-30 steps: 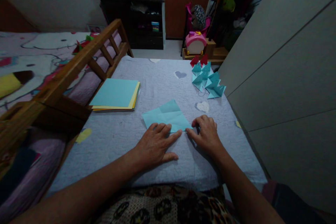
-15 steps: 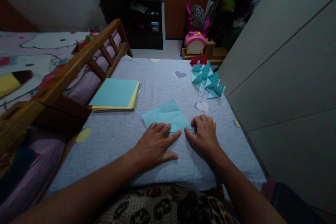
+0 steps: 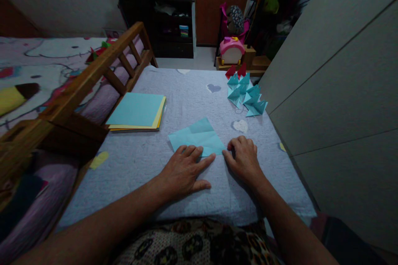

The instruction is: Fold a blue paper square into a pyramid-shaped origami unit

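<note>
Pressed the left grip (image 3: 183,169) flat on the near edge of the paper (image 3: 197,136), with fingers spread wide and thumb out on the cover (image 3: 186,99). Held nothing in it.

Had the right grip (image 3: 244,159) just beside it, knuckles up and fingers curled, with the fingertips down at the paper's near right corner. Could not tell pinching from plain touching there.

Found the paper, light blue and creased, lying flat in the middle of the cover, just past both grips.

Saw a stack (image 3: 137,111) of sheets to the left of it, well apart, blue on top and yellow under. Saw a bunch of folded blue shapes (image 3: 247,93) far off to the right, near the grey wall (image 3: 336,70), with two red shapes (image 3: 236,70) right behind them. Saw a wooden rail (image 3: 102,68) along the left side of the cover. Spotted a pink toy (image 3: 232,49) past the far end, near a brown door (image 3: 220,0).
</note>
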The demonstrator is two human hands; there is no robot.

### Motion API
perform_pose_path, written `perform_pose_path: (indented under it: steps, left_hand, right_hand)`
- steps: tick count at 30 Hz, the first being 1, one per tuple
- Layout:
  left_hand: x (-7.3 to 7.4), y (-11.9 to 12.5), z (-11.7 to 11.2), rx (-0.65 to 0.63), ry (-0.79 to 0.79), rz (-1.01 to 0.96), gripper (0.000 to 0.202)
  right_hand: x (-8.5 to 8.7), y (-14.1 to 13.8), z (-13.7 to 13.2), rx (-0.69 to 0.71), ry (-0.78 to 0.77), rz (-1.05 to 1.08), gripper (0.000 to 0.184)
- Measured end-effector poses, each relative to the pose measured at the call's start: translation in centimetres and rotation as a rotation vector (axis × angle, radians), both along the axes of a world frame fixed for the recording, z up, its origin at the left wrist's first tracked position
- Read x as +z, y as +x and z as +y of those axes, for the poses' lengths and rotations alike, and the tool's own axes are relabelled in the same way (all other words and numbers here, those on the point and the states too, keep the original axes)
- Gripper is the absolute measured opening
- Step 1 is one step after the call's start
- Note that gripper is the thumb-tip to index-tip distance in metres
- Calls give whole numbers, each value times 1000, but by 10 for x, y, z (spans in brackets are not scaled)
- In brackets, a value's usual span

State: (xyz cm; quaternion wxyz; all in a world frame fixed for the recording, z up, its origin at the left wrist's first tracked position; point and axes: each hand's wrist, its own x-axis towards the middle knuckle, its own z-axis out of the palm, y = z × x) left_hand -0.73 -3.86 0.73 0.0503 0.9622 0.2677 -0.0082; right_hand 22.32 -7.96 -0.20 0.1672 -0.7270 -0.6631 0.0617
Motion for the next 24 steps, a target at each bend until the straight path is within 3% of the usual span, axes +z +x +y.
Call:
perform_pose_path:
  steps: [6, 11, 14, 16, 19, 24]
  left_hand:
    - [0, -1, 0, -3, -4, -8, 76]
    - [0, -1, 0, -3, 0, -8, 76]
    - [0, 0, -1, 1, 7, -3, 75]
    - [0, 1, -1, 2, 14, 1, 76]
    - [0, 1, -1, 3, 21, 6, 74]
    - [0, -5, -2, -26, 30, 9, 75]
  right_hand:
    - [-2, 7, 0, 15, -16, 50, 2]
    - [11, 5, -3, 71, 8, 169, 12]
    - [20, -7, -6, 254, 64, 283, 25]
    - [21, -15, -5, 390, 6, 346, 28]
    - [17, -23, -3, 398, -52, 324, 24]
    - [4, -24, -1, 401, -6, 307, 27]
